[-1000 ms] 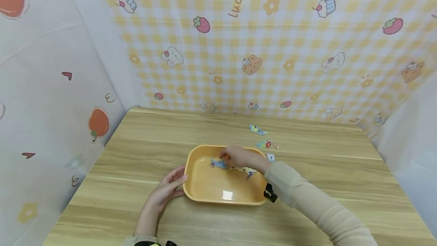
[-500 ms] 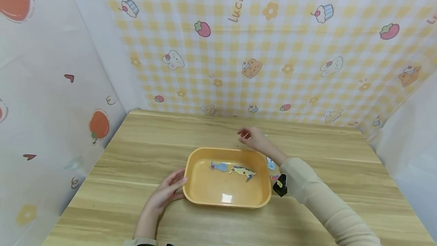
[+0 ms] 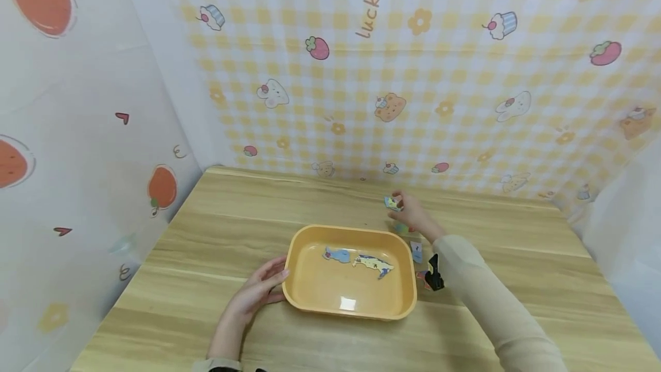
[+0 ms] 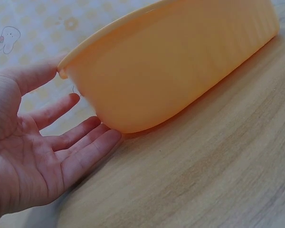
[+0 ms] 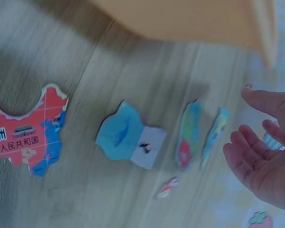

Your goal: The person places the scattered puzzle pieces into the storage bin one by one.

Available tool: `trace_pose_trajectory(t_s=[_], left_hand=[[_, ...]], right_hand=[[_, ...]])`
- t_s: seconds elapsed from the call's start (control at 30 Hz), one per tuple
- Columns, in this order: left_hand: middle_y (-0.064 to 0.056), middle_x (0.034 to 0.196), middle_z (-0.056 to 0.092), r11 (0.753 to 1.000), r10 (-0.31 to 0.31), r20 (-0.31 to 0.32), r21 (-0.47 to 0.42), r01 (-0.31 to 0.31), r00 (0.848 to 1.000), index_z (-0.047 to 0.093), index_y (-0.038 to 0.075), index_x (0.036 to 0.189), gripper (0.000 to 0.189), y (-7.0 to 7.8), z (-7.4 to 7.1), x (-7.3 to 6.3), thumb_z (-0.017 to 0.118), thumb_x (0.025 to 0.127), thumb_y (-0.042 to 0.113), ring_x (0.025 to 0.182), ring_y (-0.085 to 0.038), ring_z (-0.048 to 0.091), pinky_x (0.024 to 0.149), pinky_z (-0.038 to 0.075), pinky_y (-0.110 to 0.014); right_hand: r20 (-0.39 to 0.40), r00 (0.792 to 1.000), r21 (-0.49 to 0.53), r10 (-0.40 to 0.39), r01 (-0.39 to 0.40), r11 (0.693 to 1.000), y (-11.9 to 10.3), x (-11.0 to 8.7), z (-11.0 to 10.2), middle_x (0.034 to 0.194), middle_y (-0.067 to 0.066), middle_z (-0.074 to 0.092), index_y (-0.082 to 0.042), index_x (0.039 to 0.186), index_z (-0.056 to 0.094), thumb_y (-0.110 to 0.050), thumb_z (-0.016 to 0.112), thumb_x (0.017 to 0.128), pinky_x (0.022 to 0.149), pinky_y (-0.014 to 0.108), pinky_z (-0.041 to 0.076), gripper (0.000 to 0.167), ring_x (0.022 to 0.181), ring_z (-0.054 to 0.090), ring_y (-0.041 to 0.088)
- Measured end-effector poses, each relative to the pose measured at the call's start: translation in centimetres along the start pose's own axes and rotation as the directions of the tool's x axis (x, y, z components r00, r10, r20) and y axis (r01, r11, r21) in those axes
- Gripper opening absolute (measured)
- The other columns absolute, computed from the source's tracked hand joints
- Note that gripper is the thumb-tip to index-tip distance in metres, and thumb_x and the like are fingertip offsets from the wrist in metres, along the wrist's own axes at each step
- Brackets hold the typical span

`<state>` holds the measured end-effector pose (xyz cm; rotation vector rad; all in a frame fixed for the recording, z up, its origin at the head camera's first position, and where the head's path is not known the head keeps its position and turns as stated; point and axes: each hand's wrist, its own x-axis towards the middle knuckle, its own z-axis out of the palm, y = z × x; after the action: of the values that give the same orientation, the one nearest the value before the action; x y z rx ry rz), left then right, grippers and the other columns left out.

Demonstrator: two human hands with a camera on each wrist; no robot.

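My left hand (image 3: 253, 291) touches the left end of a yellow-orange plastic tub (image 3: 345, 313). In the left wrist view its fingers are spread against the tub's outer wall, with the thumb at the rim. My right hand (image 3: 413, 216) is beyond the tub's far right corner, beside a blue-and-yellow puzzle piece (image 3: 391, 203). The right wrist view shows its thumb and fingers apart with nothing between them; that thin piece (image 5: 214, 135) is near the fingertips. A blue puzzle piece (image 3: 338, 255) and a cream-and-blue one (image 3: 373, 264) lie inside the tub.
Right of the tub lie a green, blue and red piece (image 5: 188, 135), a blue-and-lilac piece (image 5: 126, 135), a small red-and-white piece (image 5: 166, 188) and a red piece with printed characters (image 5: 28, 130). A patterned cloth (image 3: 330, 79) hangs behind the wooden table (image 3: 248, 211).
My right hand has left the tub's inside, rising over the far rim, then moving right to the blue-and-yellow piece. My left hand stays at the tub's left end.
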<state>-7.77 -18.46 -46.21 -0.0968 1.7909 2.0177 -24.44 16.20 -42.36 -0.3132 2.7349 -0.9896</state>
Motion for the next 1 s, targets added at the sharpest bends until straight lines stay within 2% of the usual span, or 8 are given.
trace_pose_trajectory(t_s=[0.17,0.3,0.47,0.77,1.0], left_hand=[[-0.029,0.141,0.027,1.000,0.002,0.014,0.005,-0.002,1.000,0.022,-0.002,0.141,0.066,0.0,0.1,0.3,0.054,0.091,0.026,0.107,-0.019,0.055,0.087,0.050,-0.041],[-0.029,0.142,0.027,1.000,0.001,0.006,0.016,-0.001,1.000,0.021,-0.002,0.142,0.067,0.1,0.0,0.1,0.054,0.091,0.027,0.107,-0.020,0.055,0.087,0.050,-0.041],[-0.029,0.143,0.026,1.000,-0.008,0.002,0.014,0.008,1.000,0.021,-0.001,0.142,0.068,0.2,-0.1,-0.1,0.055,0.090,0.028,0.109,-0.021,0.054,0.088,0.050,-0.040],[-0.029,0.142,0.027,1.000,-0.016,0.001,0.013,0.016,1.000,0.021,-0.001,0.142,0.068,0.0,-0.1,-0.1,0.056,0.090,0.028,0.109,-0.022,0.055,0.089,0.050,-0.041],[-0.030,0.143,0.026,1.000,-0.015,-0.004,0.004,0.015,1.000,0.022,-0.001,0.142,0.068,0.0,-0.1,-0.2,0.056,0.090,0.028,0.110,-0.023,0.054,0.089,0.050,-0.042]], right_hand=[[-0.014,0.998,-0.054,0.063,-0.064,0.996,1.1,0.3,-0.2,0.118,0.031,0.048,0.006,0.129,0.037,-0.007,0.063,0.084,0.083,0.044,0.050,0.053,0.103,0.052,0.040],[-0.026,0.997,-0.099,0.075,-0.077,0.992,1.7,0.6,-0.3,0.121,0.031,0.048,0.008,0.125,0.040,-0.007,0.064,0.083,0.089,0.047,0.047,0.051,0.108,0.050,0.042],[-0.037,0.996,-0.103,0.078,-0.081,0.991,2.4,1.1,-0.3,0.125,0.031,0.047,0.008,0.124,0.042,-0.007,0.065,0.082,0.094,0.049,0.043,0.051,0.112,0.048,0.042],[-0.025,0.993,0.041,0.114,-0.113,0.993,3.4,1.3,0.1,0.119,0.029,0.051,0.007,0.121,0.044,-0.005,0.065,0.081,0.094,0.050,0.042,0.047,0.107,0.050,0.040],[-0.001,0.996,0.035,0.092,-0.092,0.995,3.3,1.8,0.1,0.106,0.026,0.056,0.006,0.114,0.048,-0.004,0.065,0.081,0.076,0.037,0.052,0.039,0.092,0.056,0.033]])
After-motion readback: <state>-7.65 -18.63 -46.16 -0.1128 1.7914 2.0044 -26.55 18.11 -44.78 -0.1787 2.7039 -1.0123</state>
